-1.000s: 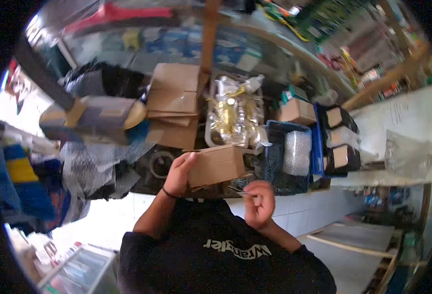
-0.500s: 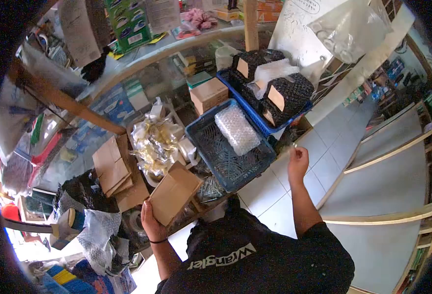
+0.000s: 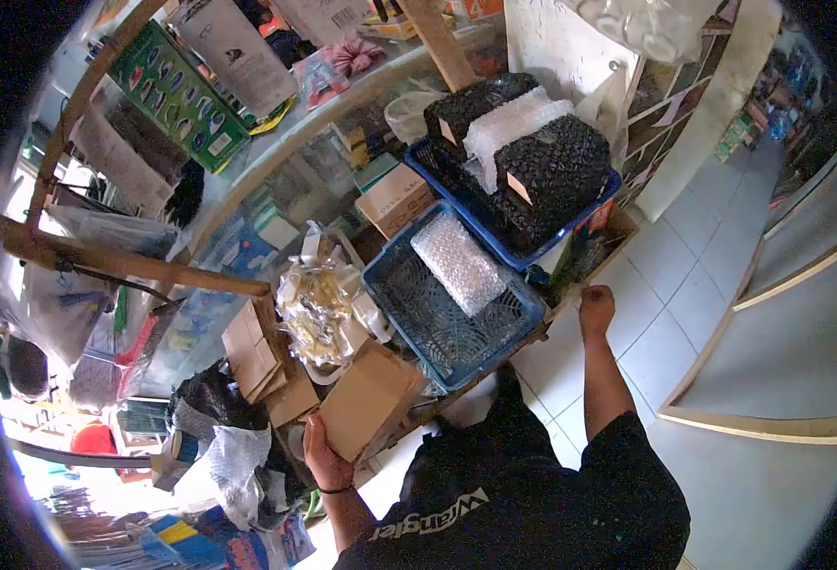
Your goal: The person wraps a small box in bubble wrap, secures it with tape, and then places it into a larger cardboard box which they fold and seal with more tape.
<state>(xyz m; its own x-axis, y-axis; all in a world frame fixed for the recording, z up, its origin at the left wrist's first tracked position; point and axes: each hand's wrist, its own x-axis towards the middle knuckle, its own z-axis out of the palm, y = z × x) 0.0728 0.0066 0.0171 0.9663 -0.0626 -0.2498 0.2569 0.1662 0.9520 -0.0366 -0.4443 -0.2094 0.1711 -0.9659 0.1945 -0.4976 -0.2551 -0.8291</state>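
Observation:
My left hand (image 3: pixel 327 458) grips the lower left edge of a flat brown cardboard box (image 3: pixel 373 399), thumb on its near face. The box is tilted in front of my body. Off to the right, my right hand (image 3: pixel 596 310) is raised in a closed fist over the tiled floor, and anything inside its fingers is hidden. Between the hands stands a blue plastic basket (image 3: pixel 395 318), with a bubble-wrapped package (image 3: pixel 457 261) lying in it. Just beyond the box sits a tray heaped with small clear-and-yellow plastic packets (image 3: pixel 316 312).
A second blue basket (image 3: pixel 523 258) holds packages in black bubble wrap (image 3: pixel 553 169). A small carton (image 3: pixel 395 199) stands beside the baskets. Flattened cardboard pieces (image 3: pixel 252 356) and loose bubble wrap (image 3: pixel 233 470) lie at the left. A wooden bar (image 3: pixel 143 269) crosses the left side.
The camera view has turned and shifted. The cardboard box stays in my left hand. A small pale bit at my right fingertips before is out of sight now, and that hand is a fist.

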